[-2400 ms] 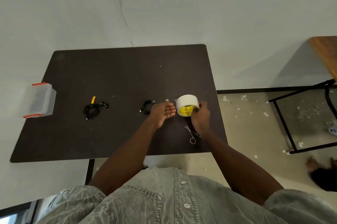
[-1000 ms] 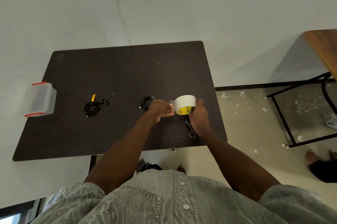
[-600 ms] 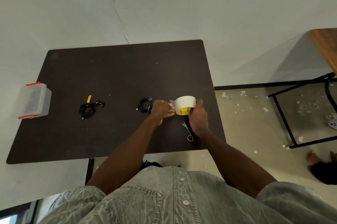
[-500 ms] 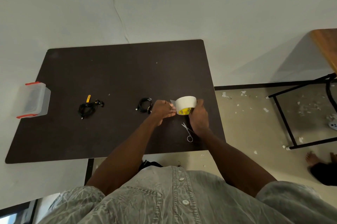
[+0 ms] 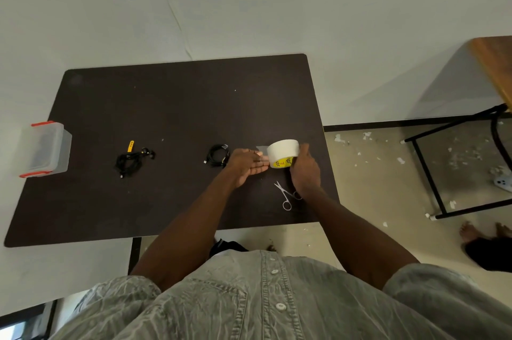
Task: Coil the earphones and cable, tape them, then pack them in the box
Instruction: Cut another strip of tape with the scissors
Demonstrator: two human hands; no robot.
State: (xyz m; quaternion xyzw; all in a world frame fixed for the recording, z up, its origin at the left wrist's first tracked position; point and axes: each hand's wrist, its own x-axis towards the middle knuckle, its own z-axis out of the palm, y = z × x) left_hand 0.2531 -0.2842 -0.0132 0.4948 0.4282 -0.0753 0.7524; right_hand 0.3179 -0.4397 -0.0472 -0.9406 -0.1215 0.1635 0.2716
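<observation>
head view: right hand (image 5: 304, 170) grips tape roll (image 5: 283, 152), left hand (image 5: 246, 164) flat-fingered at its end; both coils lie untaped (box (image 5: 45, 149) untouched).

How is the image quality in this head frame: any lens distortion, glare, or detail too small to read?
Head view: wide-angle bowing curves the table edges; lighting soft and even, no glare on the tape roll; the two cable bundles are black on dark, strands hard to separate; scissors sharp; both hands lightly soft.
</observation>
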